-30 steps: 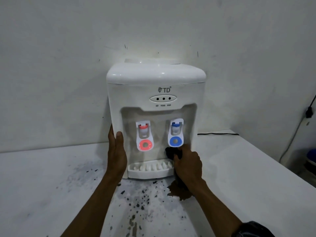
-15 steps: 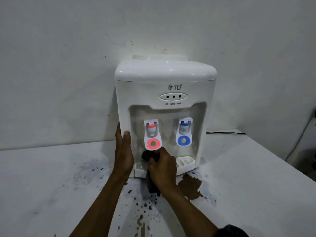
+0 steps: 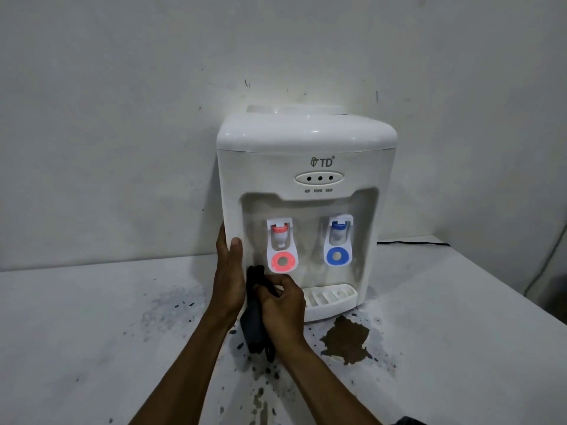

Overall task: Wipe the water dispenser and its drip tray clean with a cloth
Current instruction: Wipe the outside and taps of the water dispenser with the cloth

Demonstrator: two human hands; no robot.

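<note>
A white tabletop water dispenser (image 3: 306, 154) stands against the wall, with a red tap (image 3: 281, 246) and a blue tap (image 3: 337, 242) in its recess. Its white slotted drip tray (image 3: 333, 297) juts out at the bottom; the left part is hidden by my hand. My left hand (image 3: 228, 271) lies flat on the dispenser's left front corner, thumb on the front face. My right hand (image 3: 283, 305) grips a dark cloth (image 3: 254, 320) at the tray's left end, just under the red tap. The cloth's tail hangs down onto the table.
The white table (image 3: 460, 332) carries dark specks and a brown patch (image 3: 346, 338) in front of the dispenser. A black cable (image 3: 414, 243) runs behind the dispenser to the right wall. The table's edge falls away at the right.
My right hand has slid the cloth leftward along the drip tray, from under the blue tap to under the red tap. The left hand has kept its place on the dispenser's side.
</note>
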